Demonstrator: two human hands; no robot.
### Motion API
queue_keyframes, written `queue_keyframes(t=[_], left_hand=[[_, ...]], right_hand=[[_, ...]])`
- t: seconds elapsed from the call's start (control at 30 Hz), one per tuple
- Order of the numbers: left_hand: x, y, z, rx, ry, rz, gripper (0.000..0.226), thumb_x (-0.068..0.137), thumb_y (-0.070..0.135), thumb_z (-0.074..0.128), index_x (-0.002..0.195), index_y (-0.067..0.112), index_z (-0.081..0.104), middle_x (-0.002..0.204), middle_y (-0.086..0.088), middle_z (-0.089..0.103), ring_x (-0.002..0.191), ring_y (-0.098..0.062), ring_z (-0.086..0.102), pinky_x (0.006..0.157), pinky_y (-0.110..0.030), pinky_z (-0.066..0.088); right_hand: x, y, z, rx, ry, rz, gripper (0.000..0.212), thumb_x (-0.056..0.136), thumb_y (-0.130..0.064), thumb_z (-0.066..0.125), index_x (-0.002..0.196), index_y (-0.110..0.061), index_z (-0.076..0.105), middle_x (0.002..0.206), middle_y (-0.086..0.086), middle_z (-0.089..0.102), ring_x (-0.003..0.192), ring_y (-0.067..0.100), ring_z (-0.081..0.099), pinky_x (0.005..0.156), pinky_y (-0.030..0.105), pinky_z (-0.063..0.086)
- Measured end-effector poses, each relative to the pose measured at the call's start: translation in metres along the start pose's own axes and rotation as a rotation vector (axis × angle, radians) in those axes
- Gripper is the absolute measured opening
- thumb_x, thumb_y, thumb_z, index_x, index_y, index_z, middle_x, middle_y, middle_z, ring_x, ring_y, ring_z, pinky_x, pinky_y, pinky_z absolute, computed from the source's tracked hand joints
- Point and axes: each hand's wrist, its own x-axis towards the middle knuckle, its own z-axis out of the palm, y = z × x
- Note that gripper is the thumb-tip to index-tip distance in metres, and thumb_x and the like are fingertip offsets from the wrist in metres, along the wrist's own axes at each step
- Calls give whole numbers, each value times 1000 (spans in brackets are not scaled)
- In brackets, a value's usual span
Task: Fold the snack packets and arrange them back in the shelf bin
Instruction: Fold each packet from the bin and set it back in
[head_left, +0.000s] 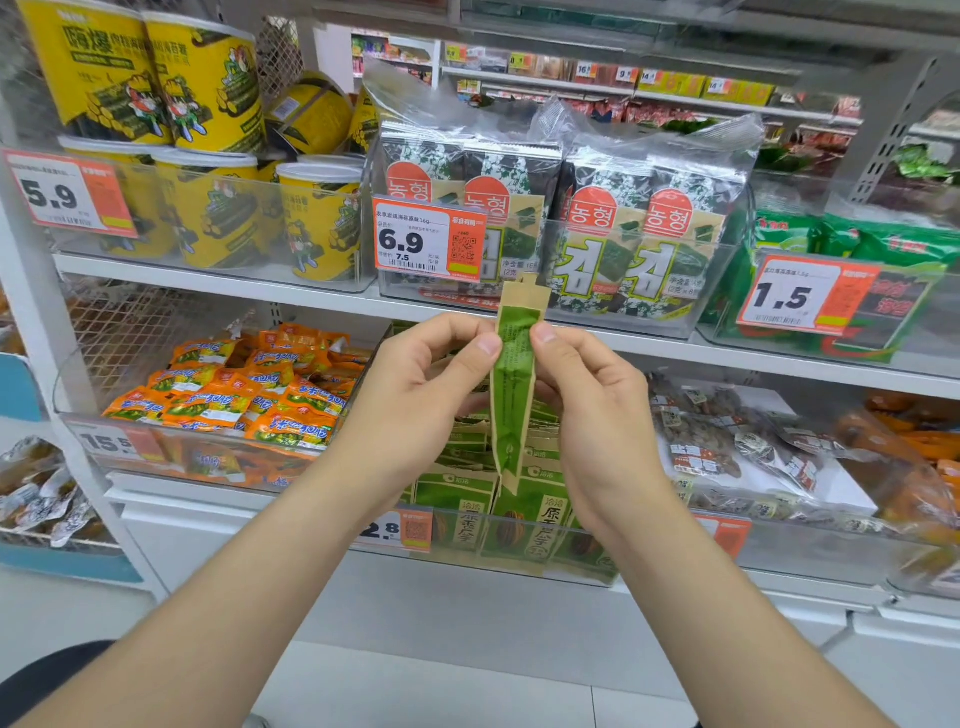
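Yellow snack tubs (208, 104) are standing on the upper shelf (156, 267) beside seaweed packs (602, 234) behind a 6.9 price tag (428, 241); orange packets (234, 395) are lying heaped below the tubs.

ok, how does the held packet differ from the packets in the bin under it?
Held packet is folded into a narrow strip; binned packets show full-width fronts. Held packet is pinched by left hand and right hand; binned packets stand in the clear bin. Held packet shows fine print; binned packets show big characters. Both are green and tan.
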Motion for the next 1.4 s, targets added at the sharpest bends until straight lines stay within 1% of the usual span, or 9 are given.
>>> queue_keyframes(t=[0.23, 0.43, 0.53, 0.77, 0.87, 1.0, 1.17, 1.3, 1.4], left_hand=[[1, -2, -3, 56, 1, 51, 12, 110, 17, 57, 110, 8, 66, 114, -16, 74, 98, -14, 70, 86, -35, 62], [-8, 5, -5, 272, -164, 213, 14, 109, 5, 56, 123, 7, 60, 122, -3, 75, 115, -20, 71, 97, -43, 59], [-14, 3, -5, 433, -254, 194, 36, 93, 0, 64, 125, 13, 54, 116, -3, 73, 103, -37, 69, 90, -58, 58], [-2, -8, -15, 682, -76, 358, 35, 105, 19, 67, 139, 27, 63, 119, 16, 75, 108, -7, 71, 93, -36, 58], [7, -14, -26, 771, -17, 352, 37, 107, 16, 62, 140, 33, 68, 102, 12, 78, 81, -14, 67, 72, -32, 53], [17, -24, -36, 661, 29, 299, 34, 105, 11, 64, 129, 31, 76, 109, 14, 79, 103, -10, 74, 94, -39, 59], [32, -39, -48, 815, 112, 122, 27, 96, 25, 79, 123, 25, 76, 102, 17, 78, 93, 3, 72, 103, -37, 56], [42, -53, -53, 1084, 80, 25, 15, 100, 37, 72, 112, 29, 75, 94, 15, 74, 88, -7, 69, 98, -39, 50], [48, -61, -53, 1257, -113, -67, 36, 102, 52, 64, 128, 28, 74, 117, 3, 74, 115, -25, 66, 109, -53, 48]], right_hand=[[0, -4, -4, -5, -2, -17, 18, 93, -25, 80, 108, -17, 77, 109, 16, 79, 102, 25, 72, 103, 49, 54], [1, -20, -21, -96, -217, -172, 95, 87, -14, 82, 162, -42, 30, 127, 11, 71, 109, 26, 76, 99, 39, 59], [0, -19, -21, -305, -266, -264, 78, 87, -6, 84, 150, -35, 49, 117, -1, 69, 102, 19, 75, 89, 28, 59], [9, -12, -26, -271, 63, -269, 26, 87, -43, 85, 90, -35, 61, 120, 24, 60, 93, 42, 75, 72, 52, 66], [14, -10, -29, -394, 63, -336, 23, 88, -54, 79, 90, -42, 59, 117, 11, 52, 96, 34, 72, 75, 48, 65], [14, -5, -33, -782, -102, -508, 32, 88, -33, 84, 111, -32, 62, 109, -10, 62, 103, 11, 64, 89, 28, 52], [21, 5, -42, -926, -66, -572, 26, 90, -9, 81, 112, -19, 72, 102, -9, 75, 97, 14, 70, 88, 39, 55], [31, 14, -43, -980, -72, -538, 23, 91, -12, 80, 111, -20, 71, 101, -9, 75, 96, 18, 69, 86, 40, 54], [37, 24, -37, -1067, -79, -564, 22, 92, -13, 78, 111, -22, 69, 102, -7, 73, 96, 20, 66, 81, 38, 50]])
